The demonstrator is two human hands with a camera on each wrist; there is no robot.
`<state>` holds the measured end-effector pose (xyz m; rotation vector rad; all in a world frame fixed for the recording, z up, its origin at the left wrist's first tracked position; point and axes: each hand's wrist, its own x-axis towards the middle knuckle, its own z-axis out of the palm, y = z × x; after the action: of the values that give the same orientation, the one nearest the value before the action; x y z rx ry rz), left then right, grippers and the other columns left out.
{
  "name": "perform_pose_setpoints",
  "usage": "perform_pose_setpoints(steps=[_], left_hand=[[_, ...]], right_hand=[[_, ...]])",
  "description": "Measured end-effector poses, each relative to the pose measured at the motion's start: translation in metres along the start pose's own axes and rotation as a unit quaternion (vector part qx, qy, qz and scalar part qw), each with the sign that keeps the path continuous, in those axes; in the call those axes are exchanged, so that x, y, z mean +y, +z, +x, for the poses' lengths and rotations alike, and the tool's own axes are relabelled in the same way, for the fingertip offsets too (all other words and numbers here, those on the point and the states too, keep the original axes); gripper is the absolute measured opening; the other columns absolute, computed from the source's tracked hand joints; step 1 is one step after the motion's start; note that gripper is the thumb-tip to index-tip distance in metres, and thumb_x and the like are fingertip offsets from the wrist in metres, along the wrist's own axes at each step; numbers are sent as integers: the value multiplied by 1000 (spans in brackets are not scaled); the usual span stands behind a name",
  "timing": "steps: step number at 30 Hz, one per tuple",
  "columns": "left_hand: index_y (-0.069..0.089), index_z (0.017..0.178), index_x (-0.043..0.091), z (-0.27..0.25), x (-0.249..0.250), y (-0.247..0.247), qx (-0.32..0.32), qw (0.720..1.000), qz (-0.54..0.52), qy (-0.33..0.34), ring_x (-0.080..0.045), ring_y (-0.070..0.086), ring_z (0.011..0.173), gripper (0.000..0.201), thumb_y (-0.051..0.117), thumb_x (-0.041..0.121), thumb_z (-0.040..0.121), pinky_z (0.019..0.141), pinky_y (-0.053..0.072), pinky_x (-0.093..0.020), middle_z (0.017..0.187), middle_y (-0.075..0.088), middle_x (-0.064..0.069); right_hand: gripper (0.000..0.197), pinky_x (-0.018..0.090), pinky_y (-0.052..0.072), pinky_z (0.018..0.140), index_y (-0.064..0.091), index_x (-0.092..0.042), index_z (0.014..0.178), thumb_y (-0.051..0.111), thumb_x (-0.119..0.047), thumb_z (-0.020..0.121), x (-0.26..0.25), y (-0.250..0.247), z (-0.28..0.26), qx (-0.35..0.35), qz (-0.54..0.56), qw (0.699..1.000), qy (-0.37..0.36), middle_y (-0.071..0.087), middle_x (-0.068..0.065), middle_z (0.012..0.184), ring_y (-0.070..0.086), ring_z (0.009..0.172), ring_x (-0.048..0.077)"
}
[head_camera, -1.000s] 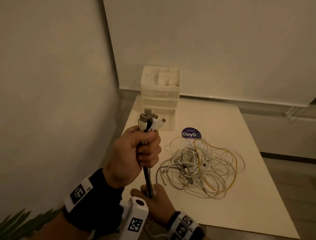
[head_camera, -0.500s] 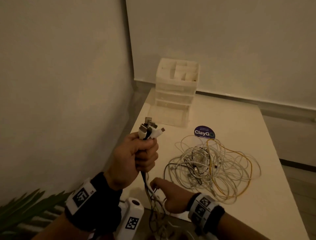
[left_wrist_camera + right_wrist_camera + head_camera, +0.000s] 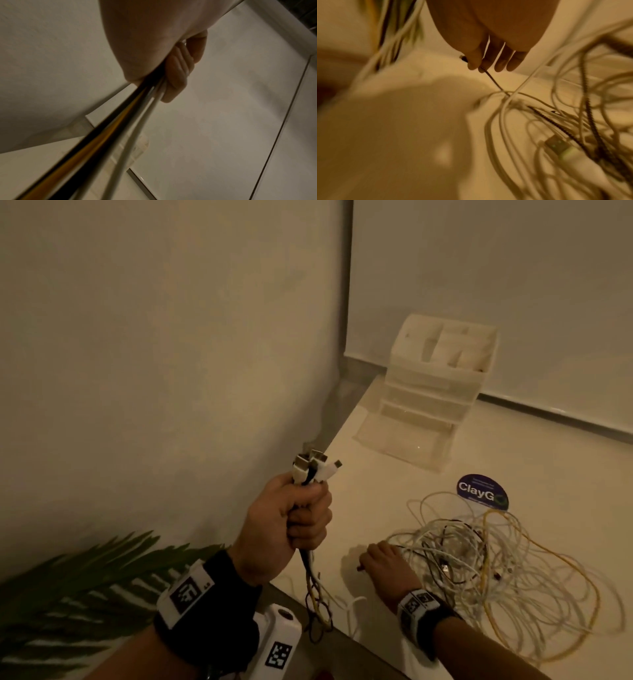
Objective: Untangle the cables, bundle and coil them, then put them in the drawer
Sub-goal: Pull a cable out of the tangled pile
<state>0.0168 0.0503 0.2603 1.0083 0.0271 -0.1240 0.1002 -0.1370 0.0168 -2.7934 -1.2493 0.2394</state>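
Observation:
My left hand is raised in a fist and grips a bundle of cable ends; white and black plugs stick out above it. The gathered cables hang taut below the fist. A tangle of white, yellow and dark cables lies on the white table. My right hand rests at the tangle's left edge and pinches a thin dark braided cable between thumb and forefinger. A translucent drawer unit stands at the back, its bottom drawer pulled out.
A round purple sticker lies between the drawer unit and the tangle. A wall runs close along the table's left side. Plant leaves reach in at lower left. A white USB plug lies in the tangle near my right wrist.
My right hand left the hanging cables below the fist and moved right onto the table, taking hold of a dark cable at the tangle's edge. The left fist stays raised.

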Motion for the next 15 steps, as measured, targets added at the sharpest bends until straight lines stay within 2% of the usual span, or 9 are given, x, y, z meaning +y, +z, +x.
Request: perform_pose_setpoints(steps=[1, 3, 4, 6, 9, 11, 12, 13, 15], left_hand=[[19, 68, 13, 2, -1, 1, 3, 1000, -7, 2, -11, 12, 42, 41, 57, 25, 78, 41, 11, -24, 53, 17, 0], [20, 70, 14, 7, -7, 7, 12, 1000, -14, 10, -10, 17, 39, 41, 57, 28, 80, 39, 17, -21, 53, 21, 0], [21, 70, 13, 10, -11, 12, 15, 1000, -11, 15, -10, 19, 37, 42, 57, 31, 81, 39, 20, -20, 54, 21, -1], [22, 68, 12, 17, -20, 26, 13, 999, -3, 29, -11, 20, 35, 44, 57, 34, 83, 38, 24, -19, 55, 20, -3], [26, 66, 14, 31, -32, 49, 18, 999, -17, 36, -10, 15, 37, 42, 59, 33, 83, 39, 16, -19, 56, 19, -3], [30, 62, 16, 49, -33, 70, 14, 999, 0, 33, -10, 12, 40, 38, 57, 31, 85, 41, 10, -21, 57, 16, -4], [31, 61, 17, 57, -33, 81, 20, 999, 21, 31, -10, 11, 40, 38, 55, 30, 86, 42, 9, -22, 57, 15, -4], [31, 60, 17, 65, -34, 92, 21, 999, 37, 30, -10, 11, 40, 40, 56, 30, 88, 42, 10, -22, 57, 15, -4], [32, 60, 15, 79, -37, 113, 27, 998, 48, 23, -9, 13, 39, 43, 62, 29, 87, 40, 13, -18, 54, 17, -3]], right_hand=[[28, 26, 41, 69, 64, -23, 82, 83, -15, 64, 1, -16, -4, 59, 82, 994, 30, 60, -4, 79, 55, 74, 18], [16, 17, 40, 73, 62, -17, 100, 64, -7, 88, 11, -49, -10, 191, 242, 944, 121, 63, -2, 91, 58, 83, 12], [15, 9, 41, 71, 60, -14, 105, 56, -6, 93, 12, -71, -16, 237, 299, 911, 158, 63, -1, 93, 59, 83, 7], [15, 6, 42, 65, 57, -15, 107, 49, -7, 97, 15, -114, -27, 322, 365, 857, 171, 61, -2, 88, 59, 76, 2], [22, 18, 51, 65, 56, -26, 102, 41, -11, 100, 22, -162, -46, 403, 415, 803, 146, 56, -5, 80, 58, 68, 10], [24, 33, 53, 57, 60, -23, 103, 40, -10, 102, 34, -197, -61, 430, 513, 719, 186, 53, -3, 69, 54, 57, 16], [23, 35, 48, 51, 60, -21, 104, 39, -10, 102, 40, -213, -70, 437, 553, 680, 200, 52, -2, 65, 48, 53, 17], [22, 34, 41, 48, 60, -20, 104, 40, -10, 102, 44, -229, -79, 444, 564, 665, 207, 53, -1, 63, 44, 50, 16], [17, 33, 37, 48, 58, -22, 103, 44, -12, 100, 46, -254, -96, 439, 518, 704, 207, 63, 2, 66, 43, 48, 14]])
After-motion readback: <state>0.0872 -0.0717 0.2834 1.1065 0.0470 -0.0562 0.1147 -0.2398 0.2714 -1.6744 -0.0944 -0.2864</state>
